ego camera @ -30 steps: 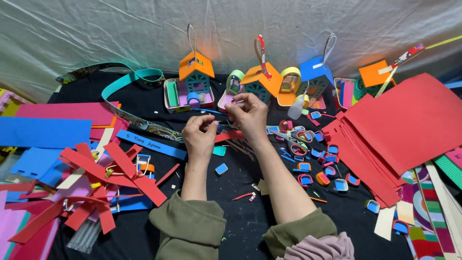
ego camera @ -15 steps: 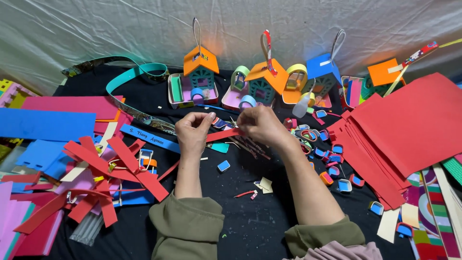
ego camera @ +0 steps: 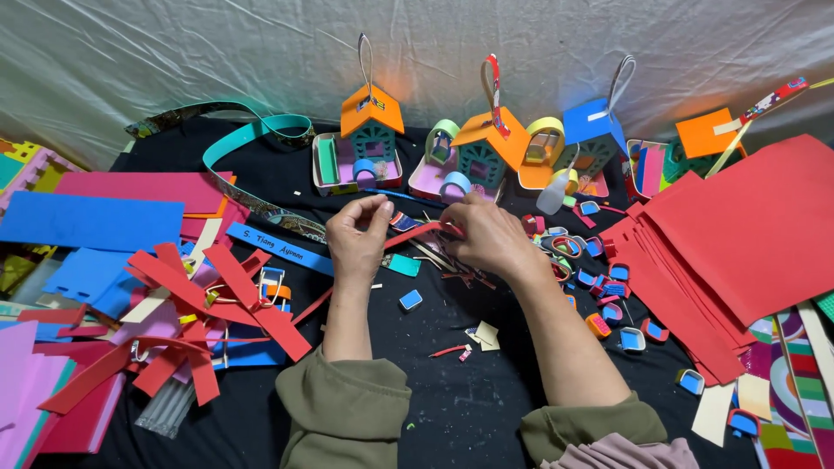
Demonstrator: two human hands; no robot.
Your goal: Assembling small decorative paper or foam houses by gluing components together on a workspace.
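both hands, left hand (ego camera: 358, 234) and right hand (ego camera: 488, 236), pinch shut on a red foam strip (ego camera: 415, 233) stretched between them, just before small foam houses (ego camera: 479, 152).

A crinkled pale grey plastic sheet (ego camera: 217, 52) hangs as the backdrop, creased and faintly glossy. Below it lies a black cloth work surface (ego camera: 452, 408), speckled with small scraps. Soft light falls evenly, casting coloured glows onto the sheet.

red strip (ego camera: 415, 233) ends hidden by fingers (ego camera: 375, 208)
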